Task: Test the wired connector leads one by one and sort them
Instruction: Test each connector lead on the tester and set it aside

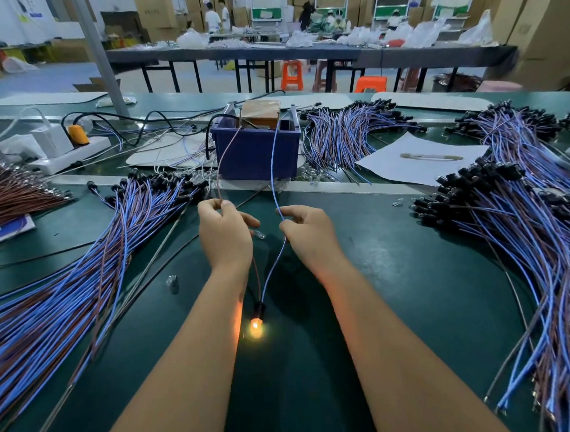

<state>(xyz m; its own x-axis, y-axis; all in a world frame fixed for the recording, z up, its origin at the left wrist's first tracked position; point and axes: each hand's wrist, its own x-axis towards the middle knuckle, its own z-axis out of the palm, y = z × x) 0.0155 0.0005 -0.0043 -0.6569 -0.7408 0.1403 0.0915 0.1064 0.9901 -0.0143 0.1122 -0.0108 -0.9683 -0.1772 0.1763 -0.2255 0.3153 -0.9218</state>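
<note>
My left hand [225,232] pinches the brown wire [223,166] of one lead, and my right hand [306,229] pinches its blue wire [274,170]. Both wires run up to metal contacts at the blue box [257,151]. Below my wrists the two wires join at a black socket [258,308], whose small bulb [256,328] glows orange on the green table. A large pile of blue-and-brown leads [65,277] fans out on the left. Another such pile [525,236] lies on the right.
A brown cardboard-wrapped unit [260,113] sits in the blue box. A white power strip [69,154] with plugs lies at back left, white paper with a pen [423,162] at right. Loose clear bulbs [171,283] dot the table. More leads [348,133] lie behind, brown wires [8,194] far left.
</note>
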